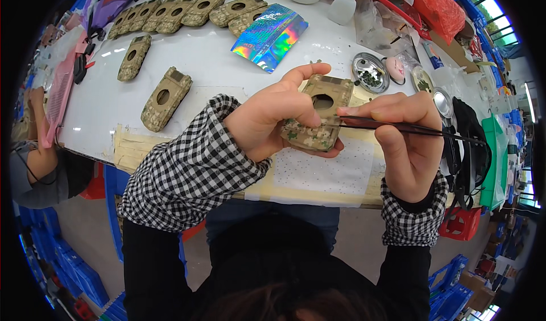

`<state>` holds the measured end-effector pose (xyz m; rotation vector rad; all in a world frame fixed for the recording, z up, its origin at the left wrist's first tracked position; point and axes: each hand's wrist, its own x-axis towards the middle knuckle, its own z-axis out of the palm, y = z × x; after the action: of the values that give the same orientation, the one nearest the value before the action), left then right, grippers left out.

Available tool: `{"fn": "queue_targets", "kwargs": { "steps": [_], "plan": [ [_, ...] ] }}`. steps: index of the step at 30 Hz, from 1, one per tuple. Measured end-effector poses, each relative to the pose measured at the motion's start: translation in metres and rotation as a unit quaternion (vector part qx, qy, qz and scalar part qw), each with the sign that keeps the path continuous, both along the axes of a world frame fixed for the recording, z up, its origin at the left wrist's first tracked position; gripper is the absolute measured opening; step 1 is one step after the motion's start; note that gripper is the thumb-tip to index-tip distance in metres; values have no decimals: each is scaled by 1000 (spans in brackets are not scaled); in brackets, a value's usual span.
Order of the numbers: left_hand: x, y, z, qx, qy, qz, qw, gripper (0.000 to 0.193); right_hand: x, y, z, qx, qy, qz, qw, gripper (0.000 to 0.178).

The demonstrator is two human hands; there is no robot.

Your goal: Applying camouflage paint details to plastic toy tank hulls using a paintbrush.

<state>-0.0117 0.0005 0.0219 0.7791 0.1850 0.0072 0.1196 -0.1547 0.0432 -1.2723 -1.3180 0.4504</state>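
My left hand (273, 113) is closed around a camouflage-painted toy tank hull (335, 93) with a round hole in its top, held above the table's front edge. In my right hand (412, 139) is a pair of dark tweezers (392, 125), pinched between thumb and fingers. The tweezer tips reach the hull's surface beside my left thumb; whether they grip a small part is too small to tell. Below the hull lies a white sheet (324, 170) dotted with tiny specks. A round metal dish (370, 72) with small dark green pieces sits just beyond my right hand.
Several more camouflage hulls (165, 99) stand at the left and back. A shiny holographic pouch (269, 36) lies behind my hands. A white squeeze bottle (343, 7) stands at the back, a green tray (493, 162) at the right. Another person's arm (38, 133) shows at far left.
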Motion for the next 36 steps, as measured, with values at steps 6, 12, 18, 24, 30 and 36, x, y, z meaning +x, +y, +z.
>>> {"fn": "queue_targets", "kwargs": {
  "steps": [6,12,18,24,30,36],
  "plan": [
    [0,0,1,-5,3,6,1000,76,1,0,-1,6,-24,6,1000,14],
    [0,1,0,-1,3,7,1000,76,1,1,-1,10,-25,12,1000,15],
    [0,1,0,2,8,6,1000,76,0,0,-1,5,-35,0,999,16],
    [-1,1,0,7,10,7,1000,76,2,0,5,-27,-118,19,992,17],
    [0,1,0,8,7,7,1000,77,2,0,5,-25,-116,22,993,16],
    [0,2,-3,6,5,4,1000,77,2,0,5,-29,-113,24,993,17]
  ]
}}
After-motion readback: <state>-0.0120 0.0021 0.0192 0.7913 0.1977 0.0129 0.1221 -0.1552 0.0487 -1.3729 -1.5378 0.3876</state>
